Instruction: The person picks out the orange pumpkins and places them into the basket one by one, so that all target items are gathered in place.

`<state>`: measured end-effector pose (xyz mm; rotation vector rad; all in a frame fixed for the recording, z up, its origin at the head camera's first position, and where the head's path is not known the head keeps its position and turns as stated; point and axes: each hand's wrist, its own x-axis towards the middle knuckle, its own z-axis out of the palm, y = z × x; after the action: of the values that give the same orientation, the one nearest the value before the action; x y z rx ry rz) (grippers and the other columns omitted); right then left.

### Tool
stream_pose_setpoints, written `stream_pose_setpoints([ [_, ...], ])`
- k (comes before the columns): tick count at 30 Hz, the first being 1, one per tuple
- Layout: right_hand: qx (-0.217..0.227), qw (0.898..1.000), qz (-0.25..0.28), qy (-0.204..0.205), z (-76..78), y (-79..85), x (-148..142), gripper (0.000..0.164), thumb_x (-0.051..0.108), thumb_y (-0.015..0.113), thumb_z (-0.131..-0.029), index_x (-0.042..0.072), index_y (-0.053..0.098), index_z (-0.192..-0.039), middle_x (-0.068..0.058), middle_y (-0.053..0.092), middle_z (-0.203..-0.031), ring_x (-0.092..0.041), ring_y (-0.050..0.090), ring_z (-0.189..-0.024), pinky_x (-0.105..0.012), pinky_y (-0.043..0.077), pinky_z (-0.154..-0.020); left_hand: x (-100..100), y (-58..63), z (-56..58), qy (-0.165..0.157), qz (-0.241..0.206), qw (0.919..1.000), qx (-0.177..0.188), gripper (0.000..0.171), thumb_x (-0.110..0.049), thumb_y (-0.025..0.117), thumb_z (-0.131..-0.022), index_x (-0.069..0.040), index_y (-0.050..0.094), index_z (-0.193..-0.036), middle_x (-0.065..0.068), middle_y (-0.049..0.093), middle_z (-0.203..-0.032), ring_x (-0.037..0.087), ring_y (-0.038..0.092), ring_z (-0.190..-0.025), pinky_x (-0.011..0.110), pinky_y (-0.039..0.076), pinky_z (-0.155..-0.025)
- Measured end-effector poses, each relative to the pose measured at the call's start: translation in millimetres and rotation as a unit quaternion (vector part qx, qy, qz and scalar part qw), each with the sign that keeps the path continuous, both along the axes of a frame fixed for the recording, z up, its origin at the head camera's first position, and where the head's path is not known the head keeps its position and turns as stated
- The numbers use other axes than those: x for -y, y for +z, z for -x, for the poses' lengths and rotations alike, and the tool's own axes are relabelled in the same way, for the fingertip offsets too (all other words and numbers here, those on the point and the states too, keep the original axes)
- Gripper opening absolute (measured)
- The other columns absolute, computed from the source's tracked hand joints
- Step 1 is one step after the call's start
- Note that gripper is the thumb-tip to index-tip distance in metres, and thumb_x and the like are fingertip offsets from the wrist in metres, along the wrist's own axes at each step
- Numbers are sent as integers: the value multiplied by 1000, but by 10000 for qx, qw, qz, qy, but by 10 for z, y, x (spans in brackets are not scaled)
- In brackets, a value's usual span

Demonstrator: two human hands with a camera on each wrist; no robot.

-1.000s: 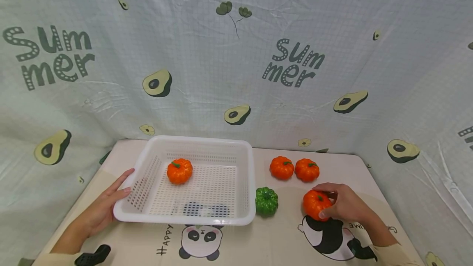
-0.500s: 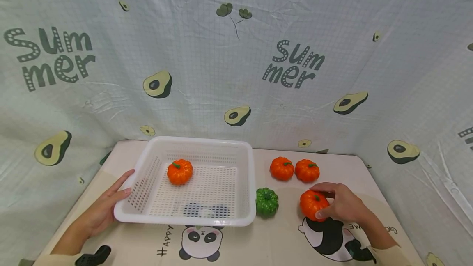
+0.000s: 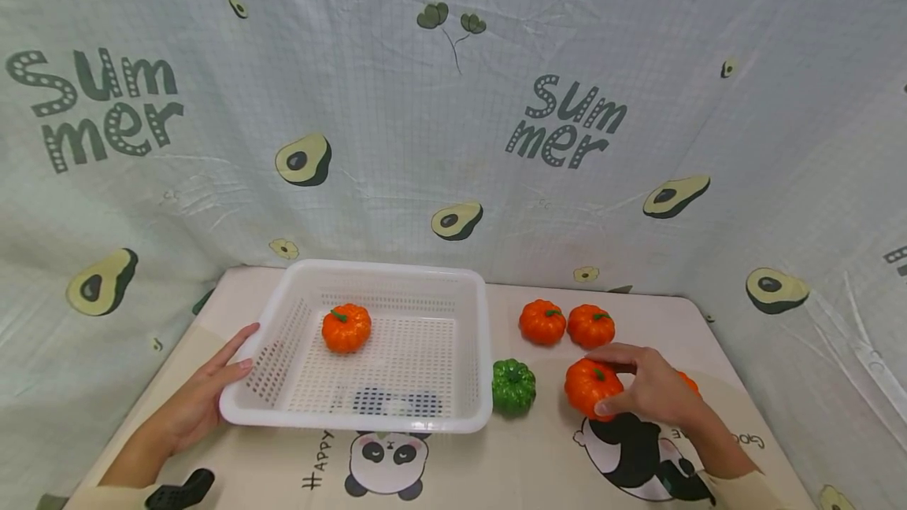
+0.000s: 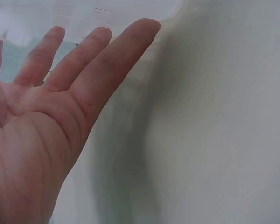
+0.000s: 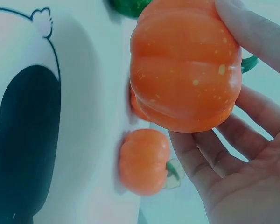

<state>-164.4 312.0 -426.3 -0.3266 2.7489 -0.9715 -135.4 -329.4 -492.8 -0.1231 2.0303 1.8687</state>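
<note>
In my right hand (image 3: 655,386) I hold a small orange toy pumpkin (image 3: 592,389) with a green stem, pinched between thumb and fingers. The right wrist view shows the same pumpkin (image 5: 186,70) large and close. My left hand (image 3: 194,402) lies with straight fingers at the left side of a white plastic basket (image 3: 354,421); the left wrist view has its fingertips at the basket wall (image 4: 84,16). Inside the basket sits one orange pumpkin (image 3: 346,328). A glittery green pumpkin-shaped piece (image 3: 513,388) stands right beside the basket's right wall.
Two more orange pumpkins (image 3: 542,322) (image 3: 591,326) stand side by side at the back right. Another orange piece (image 3: 689,382) shows partly behind my right hand. A printed cloth wall (image 3: 397,179) rises behind the table, and panda drawings (image 3: 386,463) mark the tabletop.
My right hand has moved a little left with the pumpkin, toward the green piece. An orange piece has come into sight behind that hand. The left hand and basket have stayed put.
</note>
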Motion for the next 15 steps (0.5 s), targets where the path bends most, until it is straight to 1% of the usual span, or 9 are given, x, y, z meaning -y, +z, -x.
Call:
stream_pose_setpoints([
  [6,-114,9999,60,74,-8,24,56,69,31,97,-67,14,72,-130,-5,72,-130,-27,65,-117,-50,56,-97,-7,-3,-3,17,58,10000,18,67,-37,39,-113,-45,-2,-166,15,8,-170,-3,57,-114,39,59,-94],
  [12,-145,9996,121,187,-5,55,115,68,30,96,-69,13,72,-130,-7,72,-130,-27,65,-116,-47,58,-95,-9,7,6,16,30,10000,-6,67,-38,38,-113,-46,-3,-165,18,2,-172,-5,56,-111,38,59,-93],
  [15,-145,9996,148,179,-17,71,145,67,30,96,-69,14,72,-129,-7,72,-130,-26,65,-116,-46,58,-95,-8,9,10,17,17,10000,-2,67,-37,38,-113,-46,-2,-165,16,4,-171,-6,57,-111,38,59,-93],
])
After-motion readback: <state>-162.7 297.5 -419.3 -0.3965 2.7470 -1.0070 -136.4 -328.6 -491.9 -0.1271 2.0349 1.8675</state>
